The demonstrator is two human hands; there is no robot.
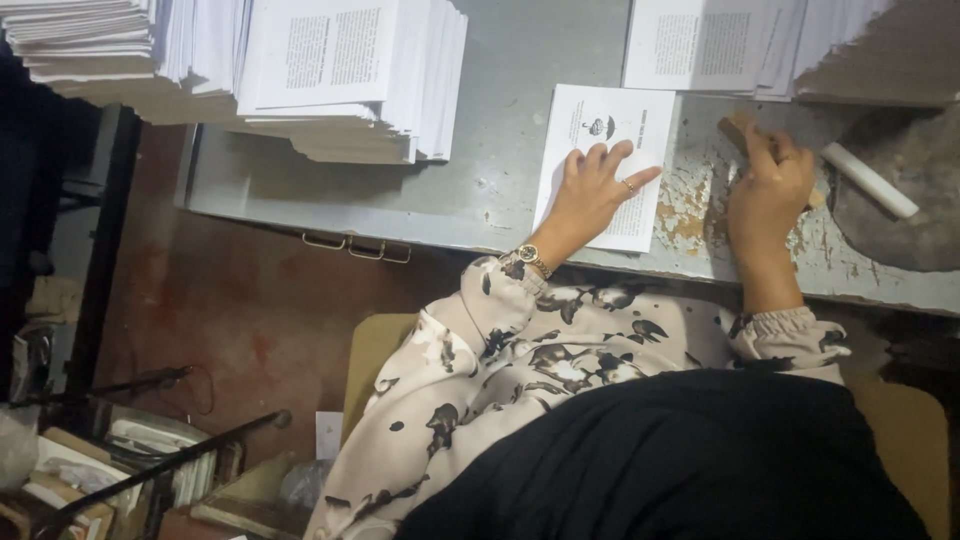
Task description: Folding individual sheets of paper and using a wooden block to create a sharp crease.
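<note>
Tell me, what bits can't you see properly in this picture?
- Head view: the wooden block is mostly hidden under the right hand.
- The print on the sheet under the left hand is too small to read.
- The paper stacks run off the top edge.
- The white stick is partly hidden behind the right hand.
- The things on the floor, lower left, are dark and blurred.
</note>
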